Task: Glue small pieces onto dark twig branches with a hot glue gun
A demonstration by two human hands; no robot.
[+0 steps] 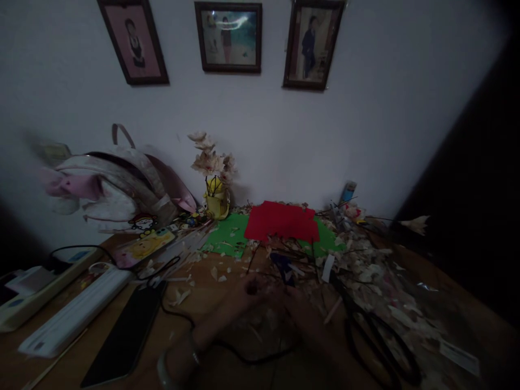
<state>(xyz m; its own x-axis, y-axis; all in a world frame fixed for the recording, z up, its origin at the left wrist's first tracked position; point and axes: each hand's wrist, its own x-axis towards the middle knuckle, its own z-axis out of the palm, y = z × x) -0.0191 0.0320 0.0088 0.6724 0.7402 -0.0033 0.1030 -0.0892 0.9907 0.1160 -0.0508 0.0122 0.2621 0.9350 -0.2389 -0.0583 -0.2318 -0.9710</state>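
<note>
We log a wooden table (190,303) set against a pale wall (260,124), with the room dim and its right side falling into darkness. Three framed pictures (229,37) hang in a row above.

Both hands sit near the middle of the table's near edge, blurred and underlit. The left hand (249,290), with bangles (194,355) on its wrist, has its fingers drawn together around something small and dark; we cannot tell whether that grip is pinching it. The right hand (303,311) lies just beside it, too dark for us to read its grip.

Thin dark stems (252,259) cross the table just beyond the hands. Pale paper scraps (365,271) lie heaped toward the right side and scattered across the wood. Black-handled scissors (377,346) rest near the right edge of the near side, beside the right hand.

At the far edge, a red paper sheet (280,221) overlaps green paper (229,235). To its left stands a yellow holder (216,200) bearing pale paper flowers (208,161). A pale backpack (114,189) slumps toward the far left corner, and a black tablet (125,336) lies along the near left side, crossed at its top by a black cable (174,311).
</note>
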